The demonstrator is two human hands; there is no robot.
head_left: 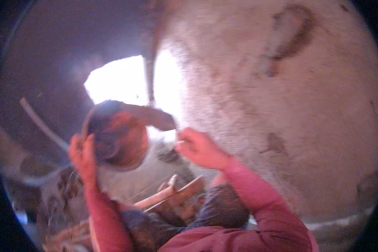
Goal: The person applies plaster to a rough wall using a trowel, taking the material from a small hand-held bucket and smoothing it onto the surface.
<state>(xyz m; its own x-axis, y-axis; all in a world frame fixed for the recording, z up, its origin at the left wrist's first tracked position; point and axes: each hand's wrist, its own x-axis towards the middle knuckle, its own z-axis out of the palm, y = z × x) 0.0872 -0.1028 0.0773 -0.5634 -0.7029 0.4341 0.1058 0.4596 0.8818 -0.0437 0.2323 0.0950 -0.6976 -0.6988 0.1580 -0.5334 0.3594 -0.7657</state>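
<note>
My left hand (85, 155) grips the left side of a dark round pot-like vessel (115, 147) with a reddish-orange patch on it. A flat brownish paddle-like piece (155, 117) reaches from the vessel's top toward my right hand (199, 149), whose curled fingers hold its right end. Whether that piece is joined to the vessel or only lies against it, I cannot tell. Motion blurs both hands.
Below the vessel are wooden pieces (155, 197) near my bent legs. A glaring bright opening (115, 77) is beyond it. A pale curved strip (44, 124) crosses the dark left side. A rough earthen surface (323, 126) fills the right, with dark patches.
</note>
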